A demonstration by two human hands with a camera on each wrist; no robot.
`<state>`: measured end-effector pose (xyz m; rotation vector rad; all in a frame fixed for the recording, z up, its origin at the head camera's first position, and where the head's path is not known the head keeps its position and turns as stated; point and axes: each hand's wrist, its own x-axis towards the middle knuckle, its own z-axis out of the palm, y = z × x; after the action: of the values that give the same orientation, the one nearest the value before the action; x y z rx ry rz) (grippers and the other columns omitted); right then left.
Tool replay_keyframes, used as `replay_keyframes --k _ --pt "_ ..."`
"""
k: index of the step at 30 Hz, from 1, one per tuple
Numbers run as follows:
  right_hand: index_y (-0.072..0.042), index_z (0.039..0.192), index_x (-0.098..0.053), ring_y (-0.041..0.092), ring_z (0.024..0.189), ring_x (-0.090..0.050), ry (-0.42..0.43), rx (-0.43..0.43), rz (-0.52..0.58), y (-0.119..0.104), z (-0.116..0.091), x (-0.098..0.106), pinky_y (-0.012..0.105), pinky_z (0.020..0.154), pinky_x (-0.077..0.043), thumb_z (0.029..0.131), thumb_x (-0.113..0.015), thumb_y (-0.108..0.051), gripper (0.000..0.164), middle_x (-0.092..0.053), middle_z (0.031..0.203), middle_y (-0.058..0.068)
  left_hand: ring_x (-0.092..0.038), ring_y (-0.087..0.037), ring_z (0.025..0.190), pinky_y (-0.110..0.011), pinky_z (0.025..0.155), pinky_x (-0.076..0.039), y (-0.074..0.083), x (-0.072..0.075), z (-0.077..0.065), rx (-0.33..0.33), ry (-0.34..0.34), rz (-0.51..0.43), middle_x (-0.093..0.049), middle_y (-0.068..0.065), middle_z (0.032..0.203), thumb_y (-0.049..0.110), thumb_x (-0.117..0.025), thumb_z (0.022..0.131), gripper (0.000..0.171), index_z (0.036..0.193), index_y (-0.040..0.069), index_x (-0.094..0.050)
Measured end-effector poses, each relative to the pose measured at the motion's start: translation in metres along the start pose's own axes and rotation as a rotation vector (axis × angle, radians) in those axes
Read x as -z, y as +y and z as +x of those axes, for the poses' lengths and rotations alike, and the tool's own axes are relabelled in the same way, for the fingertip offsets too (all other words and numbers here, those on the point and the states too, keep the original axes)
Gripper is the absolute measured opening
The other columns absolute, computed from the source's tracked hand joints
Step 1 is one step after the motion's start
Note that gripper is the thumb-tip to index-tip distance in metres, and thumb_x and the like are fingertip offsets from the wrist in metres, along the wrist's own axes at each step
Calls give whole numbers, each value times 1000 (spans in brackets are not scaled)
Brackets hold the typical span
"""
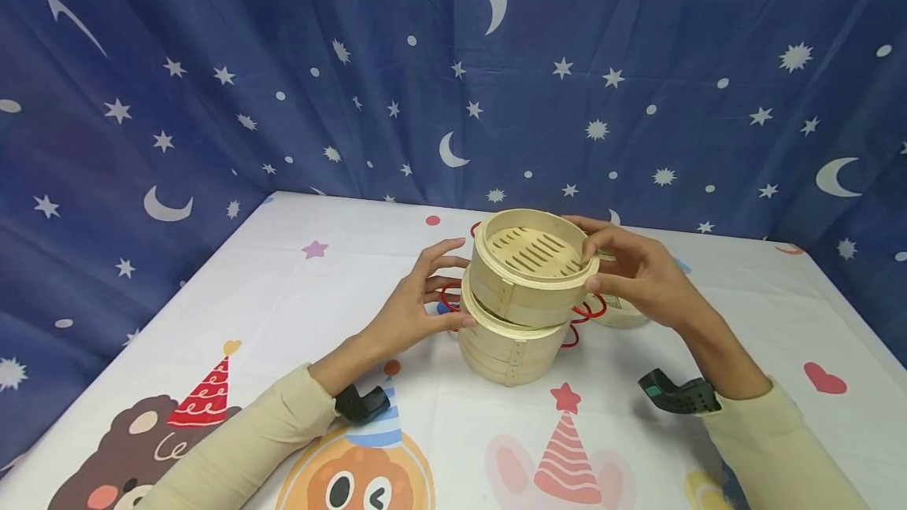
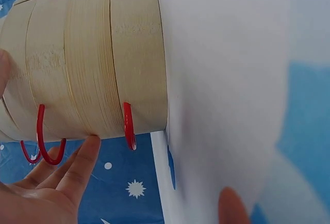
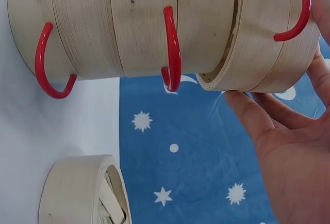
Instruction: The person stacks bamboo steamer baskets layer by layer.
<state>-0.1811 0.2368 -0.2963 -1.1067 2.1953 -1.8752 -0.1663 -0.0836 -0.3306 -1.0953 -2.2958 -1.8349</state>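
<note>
A round bamboo steamer basket [image 1: 531, 290] with a slatted floor sits tilted atop stacked bamboo baskets [image 1: 513, 356], a gap showing under its rim in the right wrist view. My right hand [image 1: 641, 270] grips this top basket by its right wall, with fingertips over the rim and thumb at the outside. On the left side, my left hand [image 1: 411, 297] rests against the stack, thumb near the front wall. Its fingers [image 2: 77, 170] look straight in the left wrist view, one fingertip at the bamboo side. Red loop handles [image 3: 172, 48] stick out from the baskets.
A shallow round bamboo piece with woven strips inside, seemingly the steamer lid [image 3: 72, 193], lies on the table right of the stack. The white tablecloth [image 1: 368, 250] has printed party figures. A blue star-patterned curtain [image 1: 397, 61] hangs behind the table.
</note>
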Motion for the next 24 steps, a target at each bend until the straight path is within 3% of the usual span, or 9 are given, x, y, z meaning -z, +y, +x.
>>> replay_keyframes --k 24 --pt "-1 97 -55 31 135 -35 -34 30 -17 -4 2 -4 32 98 -46 80 -65 18 27 -32 148 22 -58 -35 111 -50 90 -50 4 0 0 -22 -1 35 -45 -24 131 -7 -77 76 96 150 10 -18"
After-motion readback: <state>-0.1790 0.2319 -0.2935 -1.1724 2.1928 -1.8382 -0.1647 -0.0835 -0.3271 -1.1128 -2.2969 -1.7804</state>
